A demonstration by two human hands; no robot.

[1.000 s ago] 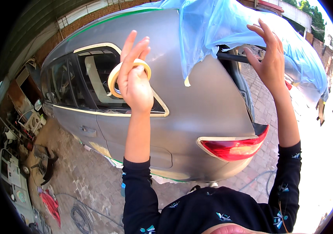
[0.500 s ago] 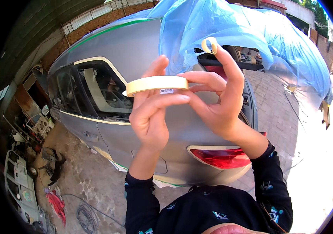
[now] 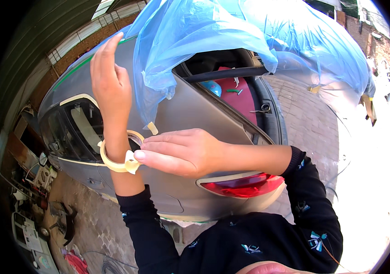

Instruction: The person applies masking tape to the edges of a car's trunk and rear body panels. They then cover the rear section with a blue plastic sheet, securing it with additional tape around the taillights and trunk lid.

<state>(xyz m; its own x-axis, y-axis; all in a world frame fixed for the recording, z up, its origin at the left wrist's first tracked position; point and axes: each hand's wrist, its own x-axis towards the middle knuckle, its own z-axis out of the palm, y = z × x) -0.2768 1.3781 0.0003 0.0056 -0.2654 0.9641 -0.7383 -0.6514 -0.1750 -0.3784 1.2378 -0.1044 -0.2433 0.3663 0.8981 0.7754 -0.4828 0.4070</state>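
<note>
A narrow roll of cream masking tape [image 3: 111, 165] hangs around my left wrist like a bracelet. My left hand [image 3: 109, 77] is raised in front of the grey car [image 3: 176, 116], its fingers stretched upward and holding nothing. At the wrist, my right hand [image 3: 181, 150] has its thumb and fingers closed on the near side of the roll. A curled bit of tape [image 3: 132, 162] sticks out beside the right thumb. Above, blue plastic sheeting [image 3: 190, 36] drapes over the car, with a small tape piece [image 3: 152, 128] on its lower corner.
The car's open rear [image 3: 236, 91] shows a red interior with small items in it. Its red tail light [image 3: 250, 185] is edged with tape. At lower left are a white vehicle [image 3: 30, 242], a black car part [image 3: 64, 223] and a coiled hose [image 3: 112, 265].
The tape roll has gone from between both hands onto my left wrist. My left hand has risen leftward; my right hand has come down and left. The view has shifted rightward.
</note>
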